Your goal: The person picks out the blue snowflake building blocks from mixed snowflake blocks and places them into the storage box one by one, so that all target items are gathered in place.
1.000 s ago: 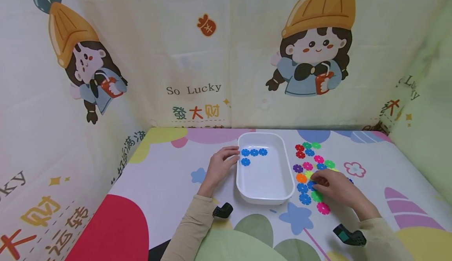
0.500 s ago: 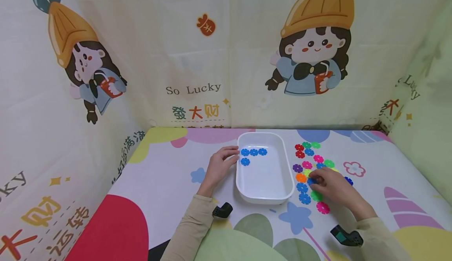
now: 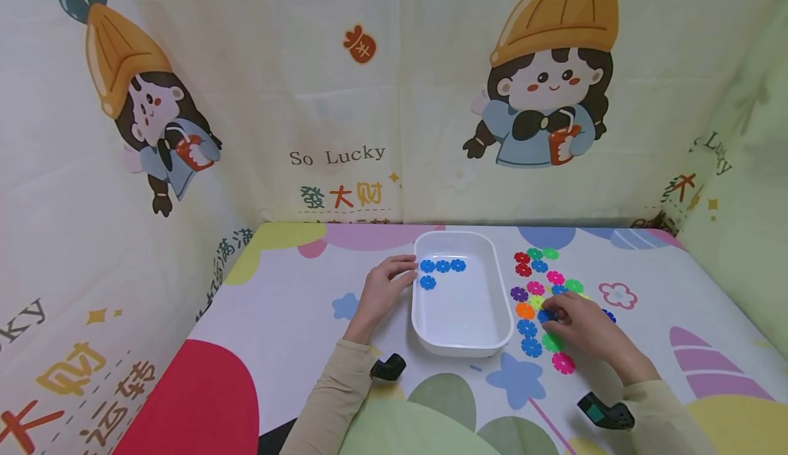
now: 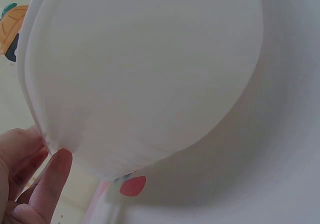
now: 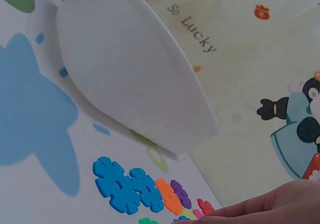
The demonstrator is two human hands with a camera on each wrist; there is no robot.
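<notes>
At lower right, the right hand meets a blue flower-shaped plastic disc; whether its fingers grasp it, I cannot tell. The left hand, fingers released, touches the central white rectangular tray. Best pinch the disc's edge alone.

White tray, blue discs

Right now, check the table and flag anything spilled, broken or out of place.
Nothing stands out: the white tray sits upright, its four blue pieces lie neatly, and the loose pieces beside it show no visible damage.
</notes>
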